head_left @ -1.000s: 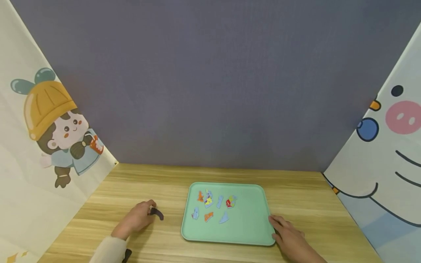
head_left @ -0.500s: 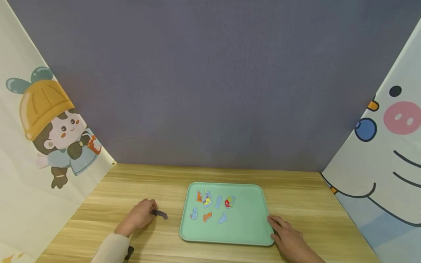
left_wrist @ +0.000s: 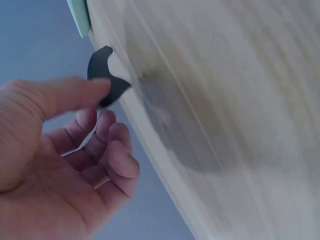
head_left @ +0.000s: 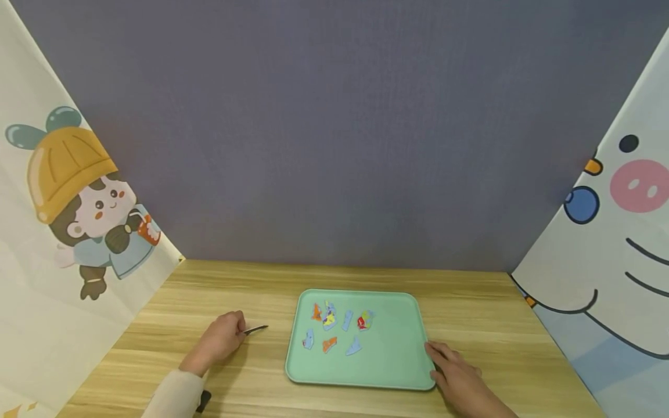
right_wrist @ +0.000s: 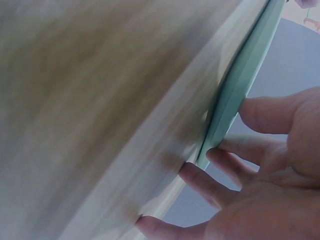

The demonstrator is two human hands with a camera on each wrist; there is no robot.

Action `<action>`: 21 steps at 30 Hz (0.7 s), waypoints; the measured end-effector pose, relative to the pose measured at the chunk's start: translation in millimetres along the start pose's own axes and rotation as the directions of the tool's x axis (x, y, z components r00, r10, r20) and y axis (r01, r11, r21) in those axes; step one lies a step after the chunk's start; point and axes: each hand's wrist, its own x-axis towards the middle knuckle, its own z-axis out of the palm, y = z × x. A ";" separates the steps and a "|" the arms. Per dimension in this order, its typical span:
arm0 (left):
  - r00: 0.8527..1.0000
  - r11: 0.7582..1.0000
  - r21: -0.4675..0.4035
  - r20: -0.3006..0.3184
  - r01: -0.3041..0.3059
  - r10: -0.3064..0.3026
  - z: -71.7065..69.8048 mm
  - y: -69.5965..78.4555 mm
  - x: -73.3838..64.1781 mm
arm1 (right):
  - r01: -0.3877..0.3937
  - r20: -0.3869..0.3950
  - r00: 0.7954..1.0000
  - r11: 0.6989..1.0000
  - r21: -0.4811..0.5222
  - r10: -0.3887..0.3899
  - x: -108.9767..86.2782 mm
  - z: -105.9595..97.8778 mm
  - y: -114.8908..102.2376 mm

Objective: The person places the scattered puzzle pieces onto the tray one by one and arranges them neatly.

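My left hand [head_left: 219, 338] is just above the table, left of the tray. Between its thumb and a finger it pinches a thin, dark, curved puzzle piece [left_wrist: 116, 91], which looks nearly edge-on in the head view; the other fingers curl loosely below. On the mint-green tray [head_left: 394, 360] lie several flat printed pieces, among them an orange one [head_left: 330, 345], a red and green one [head_left: 365, 320] and a pale blue one [head_left: 353, 346]. At the tray's right edge rests my right hand [head_left: 460, 377], its thumb and index finger touching the rim, other fingertips on the table.
The wooden table [head_left: 251, 290] extends on both sides of the tray. Behind it rises a grey-purple panel [head_left: 334, 145]. Cartoon-printed panels stand left [head_left: 31, 325] and right [head_left: 590, 261]. A small dark object [head_left: 204, 400] shows beside the left sleeve.
The dark puzzle piece has turned in my left hand from a broad curved face to a nearly edge-on line. The right hand and the pieces on the tray stay in place.
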 end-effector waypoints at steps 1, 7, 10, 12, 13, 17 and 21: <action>1.000 1.000 -0.004 0.006 -0.006 0.006 0.4 0.6 -0.2 | 0.000 0.000 1.000 1.000 -0.001 0.000 -0.1 0.1 -0.1; 0.999 1.000 -0.013 0.039 -0.023 0.023 2.8 2.6 -0.4 | 0.000 -0.003 1.000 1.000 -0.005 0.000 -0.7 0.5 0.3; 0.999 0.999 -0.013 0.037 -0.037 0.037 3.8 2.7 -0.3 | 0.001 -0.004 1.000 1.000 0.002 -0.001 -0.6 0.6 0.6; 0.998 0.998 -0.013 0.038 -0.057 0.057 4.7 2.5 -0.2 | 0.006 -0.003 1.000 1.000 0.005 -0.006 -0.7 0.5 1.1; 0.997 0.998 -0.018 0.044 -0.067 0.067 5.7 2.1 0.2 | 0.007 -0.002 1.000 1.000 0.003 -0.007 -0.6 0.6 1.3; 0.992 0.994 -0.029 0.065 -0.102 0.104 9.1 0.3 2.3 | 0.008 0.004 1.000 1.000 0.005 -0.008 -0.5 -0.2 1.5; 0.989 0.991 -0.020 0.070 -0.130 0.131 10.7 -0.5 4.5 | 0.005 0.006 1.000 1.000 0.004 -0.005 -0.3 -0.7 0.7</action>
